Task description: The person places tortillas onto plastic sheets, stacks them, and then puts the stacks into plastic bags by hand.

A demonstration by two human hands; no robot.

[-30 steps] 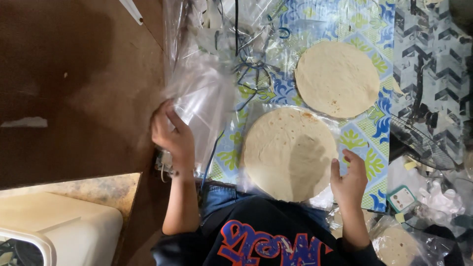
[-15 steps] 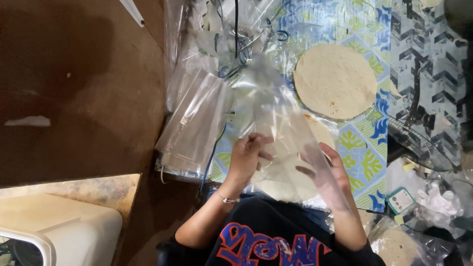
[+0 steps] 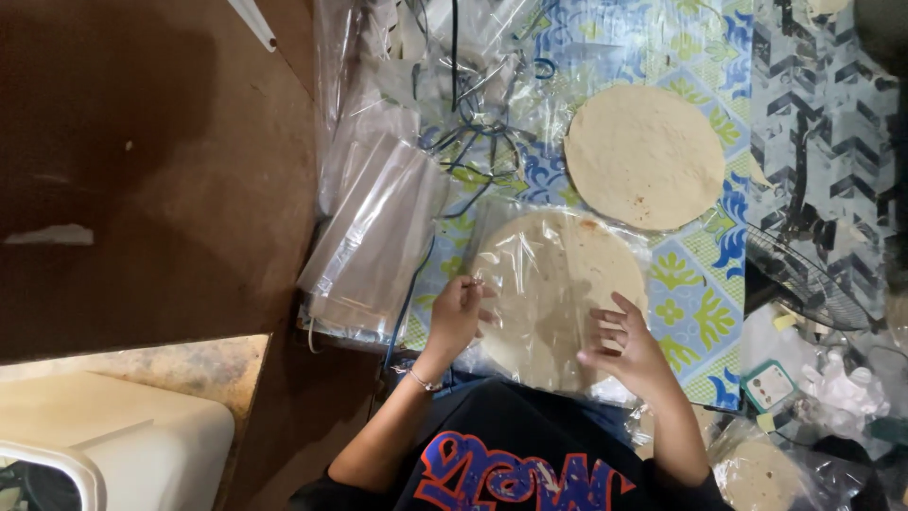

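A round pale flatbread lies in front of me on the patterned blue and green cloth, with a clear plastic sheet spread over it. My left hand pinches the sheet's left edge beside the flatbread. My right hand rests fingers apart on the sheet over the flatbread's near right part. A second bare flatbread lies farther away to the right.
A stack of clear plastic bags sits to the left at the cloth's edge, beside brown floor. Blue cords lie under plastic at the back. A white container stands near left. A bagged flatbread and clutter lie near right.
My left hand left the bag stack and brought a clear sheet over the near flatbread. Both hands now sit on that sheet, which has spread flatter.
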